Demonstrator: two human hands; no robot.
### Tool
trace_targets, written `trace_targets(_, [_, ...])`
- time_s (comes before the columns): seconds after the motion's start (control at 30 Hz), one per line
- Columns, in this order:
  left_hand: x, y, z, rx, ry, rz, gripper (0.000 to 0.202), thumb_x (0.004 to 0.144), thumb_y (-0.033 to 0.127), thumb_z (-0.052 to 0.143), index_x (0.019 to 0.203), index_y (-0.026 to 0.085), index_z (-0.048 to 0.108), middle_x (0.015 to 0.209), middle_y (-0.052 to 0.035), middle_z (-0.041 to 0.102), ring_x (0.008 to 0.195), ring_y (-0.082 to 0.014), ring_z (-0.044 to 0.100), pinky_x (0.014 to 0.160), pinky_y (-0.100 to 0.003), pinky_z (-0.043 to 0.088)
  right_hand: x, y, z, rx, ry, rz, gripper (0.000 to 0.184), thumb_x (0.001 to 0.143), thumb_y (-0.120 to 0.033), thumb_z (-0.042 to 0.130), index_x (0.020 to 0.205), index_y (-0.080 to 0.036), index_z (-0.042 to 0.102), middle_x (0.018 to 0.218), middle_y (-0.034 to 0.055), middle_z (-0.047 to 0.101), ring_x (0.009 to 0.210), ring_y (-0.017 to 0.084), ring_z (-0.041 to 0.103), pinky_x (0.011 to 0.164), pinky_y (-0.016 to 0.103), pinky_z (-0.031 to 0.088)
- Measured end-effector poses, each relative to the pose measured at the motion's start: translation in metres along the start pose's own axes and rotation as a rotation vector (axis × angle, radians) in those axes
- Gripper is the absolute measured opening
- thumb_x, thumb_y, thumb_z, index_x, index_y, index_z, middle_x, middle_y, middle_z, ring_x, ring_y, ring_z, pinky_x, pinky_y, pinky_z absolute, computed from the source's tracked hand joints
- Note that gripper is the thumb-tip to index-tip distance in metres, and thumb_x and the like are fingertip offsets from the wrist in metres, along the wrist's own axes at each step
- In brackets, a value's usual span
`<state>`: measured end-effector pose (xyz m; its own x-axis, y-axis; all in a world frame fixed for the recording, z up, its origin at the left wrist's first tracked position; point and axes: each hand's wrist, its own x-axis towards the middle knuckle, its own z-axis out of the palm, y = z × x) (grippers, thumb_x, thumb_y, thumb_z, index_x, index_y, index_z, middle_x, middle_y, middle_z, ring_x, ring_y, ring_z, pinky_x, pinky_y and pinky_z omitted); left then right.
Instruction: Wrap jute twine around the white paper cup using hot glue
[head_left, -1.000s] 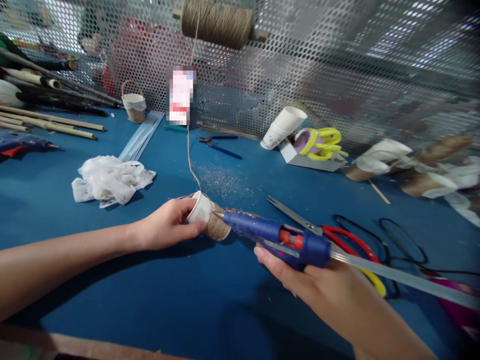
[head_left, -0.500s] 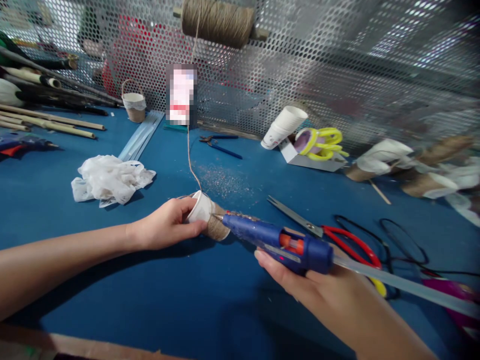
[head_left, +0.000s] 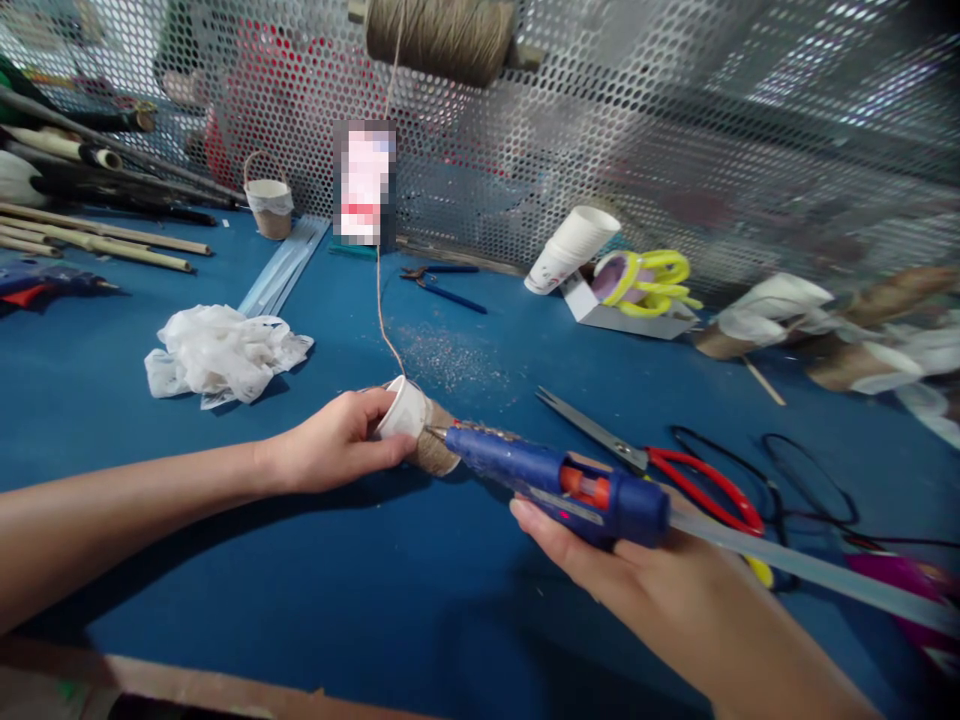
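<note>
My left hand (head_left: 349,440) is closed around the rim end of a white paper cup (head_left: 405,410), which lies tilted with its base to the right. Brown twine (head_left: 437,455) wraps the cup's lower part, and a strand runs from it up to a large twine spool (head_left: 442,40). In my right hand (head_left: 622,580) is a blue glue gun (head_left: 555,480), with a long clear glue stick (head_left: 795,565) out of its back. Its metal nozzle points left at the cup's side, at or very near the twine's edge; whether it touches is unclear.
Scissors with red handles (head_left: 697,485) lie right of the glue gun, beside black cords. Behind are blue-handled pliers (head_left: 450,290), stacked paper cups (head_left: 574,248) and a small twine-wrapped basket (head_left: 270,210). White lace (head_left: 225,355) lies left. A perforated metal panel (head_left: 637,130) closes off the back.
The view has shifted slightly. Both hands, the cup and the glue gun keep nearly the same positions, with the nozzle still at the cup's side.
</note>
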<state>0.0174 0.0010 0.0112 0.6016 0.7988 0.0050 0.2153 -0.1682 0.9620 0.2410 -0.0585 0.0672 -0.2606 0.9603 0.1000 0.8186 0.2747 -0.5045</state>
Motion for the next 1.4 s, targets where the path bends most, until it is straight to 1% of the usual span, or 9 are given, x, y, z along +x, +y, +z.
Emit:
trace_targets(0.17, [0.0, 0.001, 0.0, -0.005, -0.007, 0.0, 0.024, 0.079, 0.021, 0.048, 0.096, 0.008, 0.058, 0.086, -0.0073, 0.062, 0.073, -0.0146, 0.055, 0.069, -0.027, 0.046, 0.0, -0.002, -0.001, 0.007, -0.037, -0.011, 0.021, 0.079, -0.038, 0.047, 0.066, -0.027, 0.058, 0.052, -0.0023, 0.06, 0.041, 0.016, 0.053, 0.041, 0.027, 0.045])
trace_targets(0.33, [0.001, -0.001, 0.0, 0.036, 0.014, -0.003, 0.024, 0.078, 0.023, 0.049, 0.095, 0.009, 0.059, 0.083, -0.0057, 0.061, 0.072, -0.0146, 0.055, 0.067, -0.025, 0.046, -0.003, -0.004, 0.001, -0.025, 0.022, -0.021, 0.02, 0.079, -0.038, 0.046, 0.067, -0.027, 0.059, 0.056, -0.0022, 0.063, 0.045, 0.016, 0.057, 0.044, 0.027, 0.047])
trace_targets(0.53, [0.0, -0.003, 0.0, 0.006, -0.012, 0.006, 0.022, 0.08, 0.024, 0.047, 0.094, 0.01, 0.058, 0.086, -0.0062, 0.062, 0.073, -0.0141, 0.056, 0.068, -0.025, 0.046, -0.004, -0.002, 0.002, -0.027, 0.0, 0.0, 0.019, 0.077, -0.039, 0.048, 0.072, -0.027, 0.062, 0.061, -0.0007, 0.066, 0.051, 0.019, 0.061, 0.046, 0.03, 0.048])
trace_targets(0.67, [-0.001, -0.001, -0.001, 0.055, -0.011, 0.016, 0.02, 0.08, 0.025, 0.047, 0.088, 0.01, 0.057, 0.083, -0.0056, 0.06, 0.07, -0.0132, 0.053, 0.065, -0.025, 0.045, -0.001, 0.0, 0.001, -0.003, 0.012, 0.007, 0.019, 0.078, -0.038, 0.048, 0.069, -0.027, 0.06, 0.061, -0.0016, 0.066, 0.05, 0.017, 0.059, 0.048, 0.028, 0.048])
trace_targets(0.83, [-0.003, 0.003, -0.004, 0.139, -0.005, 0.071, 0.019, 0.08, 0.024, 0.046, 0.088, 0.01, 0.056, 0.084, -0.0056, 0.057, 0.078, -0.016, 0.053, 0.071, -0.027, 0.045, 0.0, 0.004, 0.0, 0.038, -0.023, 0.041, 0.021, 0.078, -0.039, 0.05, 0.068, -0.026, 0.061, 0.051, -0.0039, 0.062, 0.041, 0.014, 0.054, 0.043, 0.026, 0.046])
trace_targets(1.0, [-0.003, 0.002, -0.005, 0.193, -0.016, 0.071, 0.017, 0.08, 0.026, 0.045, 0.079, 0.011, 0.052, 0.086, -0.007, 0.057, 0.08, -0.0169, 0.053, 0.073, -0.029, 0.046, -0.001, 0.008, 0.001, 0.018, -0.015, 0.055, 0.021, 0.078, -0.039, 0.052, 0.066, -0.026, 0.063, 0.045, -0.0048, 0.059, 0.033, 0.012, 0.049, 0.032, 0.025, 0.037])
trace_targets(1.17, [-0.005, -0.001, -0.005, 0.221, -0.021, 0.063, 0.018, 0.081, 0.029, 0.045, 0.078, 0.012, 0.051, 0.083, -0.0061, 0.056, 0.076, -0.0159, 0.052, 0.07, -0.028, 0.046, 0.001, 0.009, 0.002, 0.018, 0.004, 0.056, 0.03, 0.081, -0.044, 0.047, 0.067, -0.025, 0.066, 0.056, -0.0022, 0.066, 0.037, 0.012, 0.052, 0.036, 0.025, 0.042])
trace_targets(1.3, [-0.005, -0.002, -0.005, 0.223, -0.023, 0.051, 0.017, 0.081, 0.029, 0.045, 0.077, 0.013, 0.049, 0.085, -0.0058, 0.056, 0.078, -0.0159, 0.052, 0.071, -0.028, 0.047, 0.003, 0.011, 0.002, -0.015, -0.02, 0.048, 0.038, 0.082, -0.047, 0.044, 0.062, -0.024, 0.066, 0.05, -0.0011, 0.063, 0.035, 0.012, 0.05, 0.035, 0.025, 0.04])
trace_targets(1.4, [-0.005, -0.001, -0.005, 0.234, -0.024, 0.048, 0.017, 0.081, 0.029, 0.044, 0.077, 0.013, 0.049, 0.084, -0.0061, 0.056, 0.077, -0.016, 0.052, 0.07, -0.028, 0.048, 0.003, 0.009, 0.001, 0.007, -0.018, 0.062, 0.037, 0.081, -0.047, 0.045, 0.06, -0.024, 0.065, 0.046, -0.0022, 0.06, 0.035, 0.012, 0.05, 0.035, 0.025, 0.04])
